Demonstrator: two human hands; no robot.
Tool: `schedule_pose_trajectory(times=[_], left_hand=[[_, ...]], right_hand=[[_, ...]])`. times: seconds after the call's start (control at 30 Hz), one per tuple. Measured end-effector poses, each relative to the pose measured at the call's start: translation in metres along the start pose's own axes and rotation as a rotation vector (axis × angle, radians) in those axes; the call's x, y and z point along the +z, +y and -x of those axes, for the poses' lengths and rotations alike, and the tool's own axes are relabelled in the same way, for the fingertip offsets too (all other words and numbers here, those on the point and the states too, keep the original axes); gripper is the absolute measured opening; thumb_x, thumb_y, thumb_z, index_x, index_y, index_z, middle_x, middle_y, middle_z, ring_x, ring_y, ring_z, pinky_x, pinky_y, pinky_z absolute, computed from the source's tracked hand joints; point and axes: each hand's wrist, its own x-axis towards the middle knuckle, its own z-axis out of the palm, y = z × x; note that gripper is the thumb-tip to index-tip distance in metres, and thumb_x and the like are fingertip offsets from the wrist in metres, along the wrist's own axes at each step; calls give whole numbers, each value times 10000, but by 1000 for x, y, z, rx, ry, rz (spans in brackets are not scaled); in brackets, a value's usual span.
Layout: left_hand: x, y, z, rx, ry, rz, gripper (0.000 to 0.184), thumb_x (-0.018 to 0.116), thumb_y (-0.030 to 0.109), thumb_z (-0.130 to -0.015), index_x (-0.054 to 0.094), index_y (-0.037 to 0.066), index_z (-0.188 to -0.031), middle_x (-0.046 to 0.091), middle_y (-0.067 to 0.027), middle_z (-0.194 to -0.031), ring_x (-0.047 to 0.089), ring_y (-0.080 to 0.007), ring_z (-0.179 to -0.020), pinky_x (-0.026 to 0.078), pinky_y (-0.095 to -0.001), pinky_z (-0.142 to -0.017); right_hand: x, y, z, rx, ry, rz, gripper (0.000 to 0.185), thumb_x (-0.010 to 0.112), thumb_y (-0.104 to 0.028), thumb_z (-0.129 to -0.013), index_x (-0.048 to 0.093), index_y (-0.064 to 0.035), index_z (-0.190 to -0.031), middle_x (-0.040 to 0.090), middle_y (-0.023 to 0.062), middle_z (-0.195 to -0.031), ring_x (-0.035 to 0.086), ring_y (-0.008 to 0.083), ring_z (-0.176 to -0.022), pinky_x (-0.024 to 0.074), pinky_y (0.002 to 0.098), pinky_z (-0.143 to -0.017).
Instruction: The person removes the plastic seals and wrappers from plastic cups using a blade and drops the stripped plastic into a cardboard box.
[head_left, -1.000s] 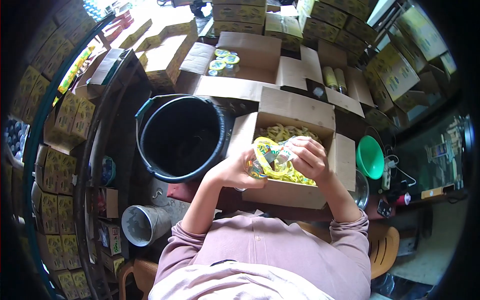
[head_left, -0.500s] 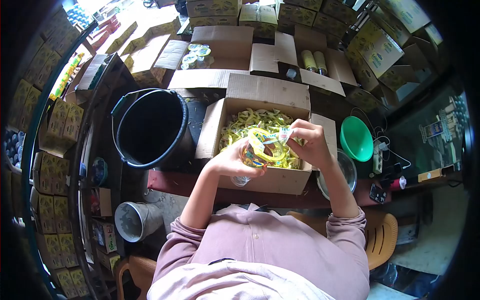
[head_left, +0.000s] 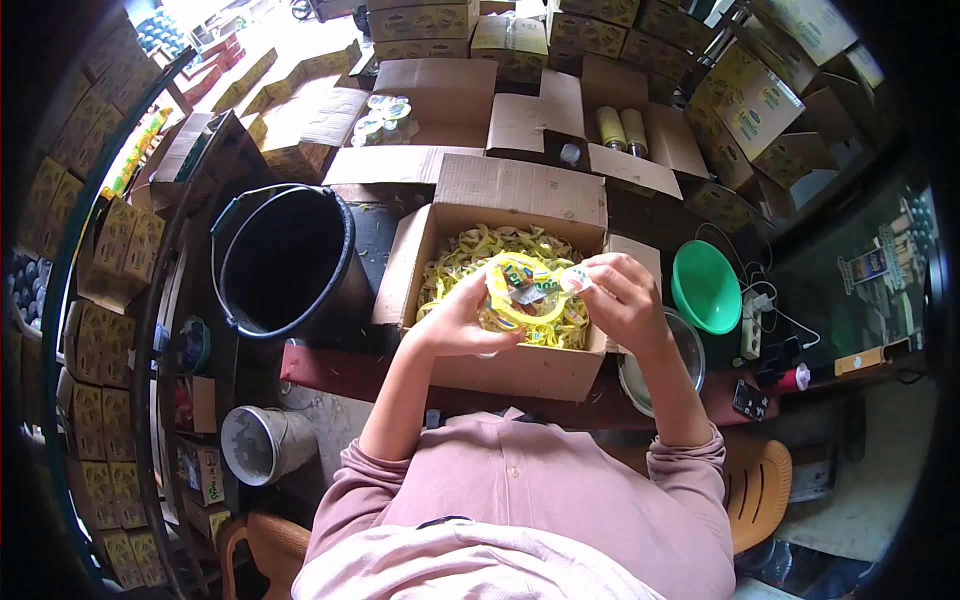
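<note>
My left hand (head_left: 455,318) is closed around a clear plastic container with a yellow, printed band (head_left: 497,308) at its rim. The band forms a loop, with green and white print showing inside it. At the loop's right side, my right hand (head_left: 628,302) pinches a pale printed end of the label (head_left: 574,279). Both hands are above an open cardboard box (head_left: 520,372) filled with curled yellow-green strips (head_left: 470,250). My left fingers hide much of the container, and its lower part barely shows.
To the left stand a black bucket (head_left: 350,270) and a grey bucket (head_left: 265,445). A green bowl (head_left: 706,287), a clear bowl (head_left: 690,365) and a phone (head_left: 750,400) are at the right. Behind are open cartons, one holding clear tubs (head_left: 382,120), another yellow-labelled cylinders (head_left: 622,130).
The yellow loop has tilted, now showing more of its inside print. My right hand has shifted slightly right and down, still pinching the label's end. The camera view has moved a little.
</note>
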Motion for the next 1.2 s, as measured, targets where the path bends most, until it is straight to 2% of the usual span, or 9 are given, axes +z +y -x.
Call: schedule_pose_trajectory(times=[0.3,0.4,0.7,0.83,0.87,0.93,0.97,1.07,1.2], left_hand=[[4,-13,-17,146,190,-440,727,740,132,-562,418,-23,-1196,551,-132,-1066,524,-217,-1028,372,-309,-938],[2,-11,-22,158,234,-471,655,758,118,-576,451,-11,-1141,562,-96,-1013,545,-170,-947,419,-285,-868],[-2,-25,-21,12,212,-90,498,731,59,-636,490,-1,-1067,592,-29,-863,555,-69,-786,472,-229,-723],[-4,-17,-15,-35,218,-104,521,741,54,-633,486,-1,-1085,600,-42,-892,566,-84,-816,474,-242,-757],[-4,-18,-14,-49,211,-95,525,742,55,-632,485,-1,-1087,601,-44,-899,567,-89,-822,473,-245,-767],[-2,-21,-11,10,216,-116,548,750,63,-615,487,-7,-1090,601,-53,-910,567,-97,-833,466,-252,-782],[-3,-22,-12,44,220,-130,559,754,67,-606,488,-10,-1092,602,-58,-916,567,-101,-839,463,-255,-790],[-7,-27,-8,22,228,-344,604,769,84,-565,496,-23,-1093,597,-73,-948,565,-114,-861,452,-265,-810],[-5,-17,-6,116,285,-494,640,780,127,-537,504,-28,-1093,591,-112,-985,589,-187,-892,453,-292,-820]], right_hand=[[5,20,0,-123,23,14,140,668,-50,-602,599,-21,-719,574,67,-756,586,211,-730,507,323,-618],[19,29,7,-37,41,-86,124,628,58,-621,545,-10,-683,567,80,-708,596,233,-687,493,318,-574],[57,46,38,921,-31,-1177,185,677,26,-700,592,-7,-861,586,5,-740,587,77,-707,484,225,-626],[86,52,80,1094,-120,-1636,361,663,34,-703,536,-40,-1033,535,-17,-768,563,68,-690,489,199,-643],[90,52,87,1192,-211,-1638,351,667,8,-695,535,-26,-1018,592,10,-746,587,69,-690,471,220,-602],[99,45,99,958,-637,-627,321,629,34,-664,519,-27,-959,608,89,-702,628,177,-672,496,300,-588],[103,38,103,779,-654,-167,263,570,55,-643,506,-34,-881,593,170,-676,626,300,-700,501,379,-617],[88,30,88,817,-633,-176,212,524,65,-654,501,-42,-836,591,188,-694,603,357,-716,492,417,-635],[47,19,46,833,-263,-433,282,553,66,-700,553,-25,-967,586,142,-743,598,269,-674,478,365,-610]])
